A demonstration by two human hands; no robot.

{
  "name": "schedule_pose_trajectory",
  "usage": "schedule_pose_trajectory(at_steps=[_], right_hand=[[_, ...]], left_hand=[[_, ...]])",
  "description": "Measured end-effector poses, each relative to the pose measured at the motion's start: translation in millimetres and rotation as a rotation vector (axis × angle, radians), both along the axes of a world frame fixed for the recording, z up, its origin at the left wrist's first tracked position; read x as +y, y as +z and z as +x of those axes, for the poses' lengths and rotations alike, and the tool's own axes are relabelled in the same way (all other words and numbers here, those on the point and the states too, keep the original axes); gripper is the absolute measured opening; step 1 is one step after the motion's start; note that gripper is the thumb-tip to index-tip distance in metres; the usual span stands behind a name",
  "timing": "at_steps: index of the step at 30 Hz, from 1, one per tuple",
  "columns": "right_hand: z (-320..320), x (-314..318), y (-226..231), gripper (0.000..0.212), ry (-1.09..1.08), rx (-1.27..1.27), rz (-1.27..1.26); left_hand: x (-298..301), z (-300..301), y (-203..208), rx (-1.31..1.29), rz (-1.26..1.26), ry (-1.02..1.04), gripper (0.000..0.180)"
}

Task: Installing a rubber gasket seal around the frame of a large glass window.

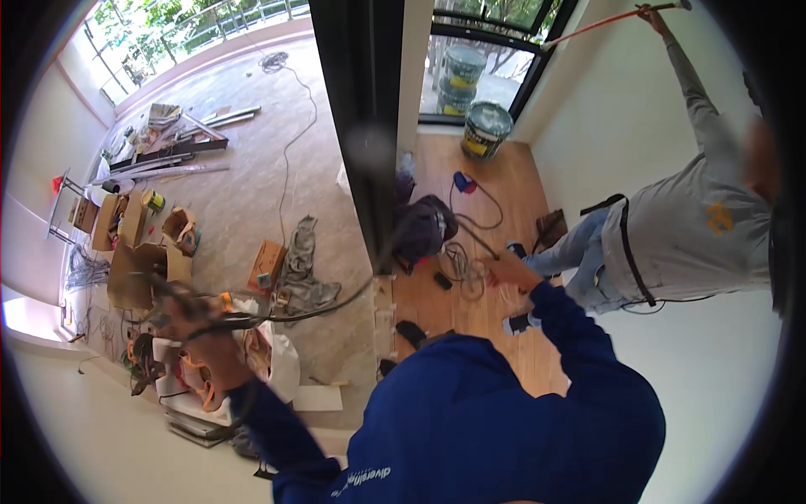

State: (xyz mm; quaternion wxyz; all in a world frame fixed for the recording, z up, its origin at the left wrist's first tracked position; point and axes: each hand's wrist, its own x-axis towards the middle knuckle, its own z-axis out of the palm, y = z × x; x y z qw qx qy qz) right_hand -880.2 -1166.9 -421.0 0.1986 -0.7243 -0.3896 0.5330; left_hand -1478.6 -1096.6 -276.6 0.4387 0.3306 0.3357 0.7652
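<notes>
Out to the left, my left hand (pixel 208 338) is closed round loops of a dark cable (pixel 332 312), blurred by motion. From there the cable sweeps right across the doorway toward a dark bag (pixel 426 227) on the wooden floor. My right hand (pixel 514 273) reaches forward over that floor, its fingers closed on a dark cable length that runs up toward a blue and red plug-like piece (pixel 463 182). Whether both hands hold one continuous cable I cannot tell. Below the right hand lies a loose bundle of thin cord (pixel 457 262).
At right a co-worker in a grey shirt (pixel 684 239) raises a long pole (pixel 596 29) along the wall. Paint buckets (pixel 487 130) stand by the window. A black door frame (pixel 361 126) divides the rooms. Cardboard boxes (pixel 138 273), metal strips (pixel 172 160) and a grey cloth (pixel 309 273) lie left.
</notes>
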Motion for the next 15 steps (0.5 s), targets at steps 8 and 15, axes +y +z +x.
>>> schedule_pose_trajectory(at_steps=[8, 15], right_hand=[[-175.8, 26.3, 285.2, 0.038, 0.622, 0.283, 0.822], [-174.7, 91.5, 317.5, 0.047, 0.153, 0.706, 0.761]], left_hand=[[-4.5, 222.1, -51.7, -0.564, -0.299, -0.509, 0.030], [-37.4, 301.4, 22.3, -0.517, -0.202, -0.839, 0.033]])
